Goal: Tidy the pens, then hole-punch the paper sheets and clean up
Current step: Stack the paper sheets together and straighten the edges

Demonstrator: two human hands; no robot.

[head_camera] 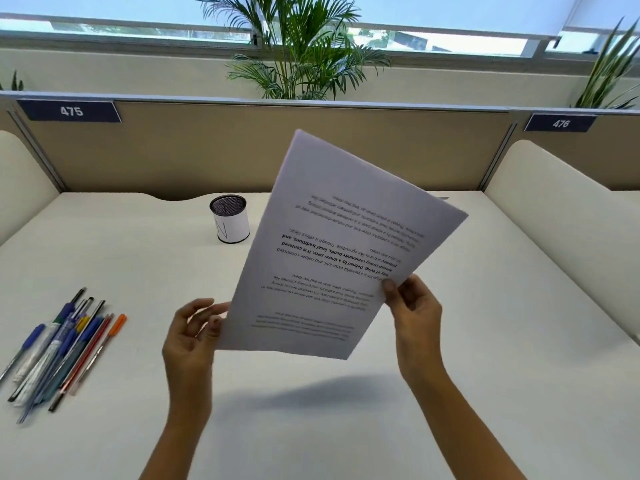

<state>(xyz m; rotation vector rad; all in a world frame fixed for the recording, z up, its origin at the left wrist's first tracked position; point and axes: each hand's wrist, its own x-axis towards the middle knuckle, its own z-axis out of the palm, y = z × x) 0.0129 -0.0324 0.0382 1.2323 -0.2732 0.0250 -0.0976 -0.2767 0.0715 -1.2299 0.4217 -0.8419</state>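
A thin stack of white printed paper sheets (343, 237) is lifted off the desk, tilted, with the text upside down to me. My right hand (414, 306) pinches its right edge, thumb on top. My left hand (194, 330) is at the sheets' lower left corner, fingers partly curled against the edge. Several pens (65, 344), blue, orange and red among them, lie loose in a pile at the desk's left. A mesh pen cup (229, 223) with a white paper wrap stands upright and looks empty, behind and left of the sheets.
The white desk (311, 410) is bounded by a tan partition (207, 150) at the back and cream side panels. Potted palms stand behind the partition. No hole punch is visible; the sheets hide part of the desk's far right.
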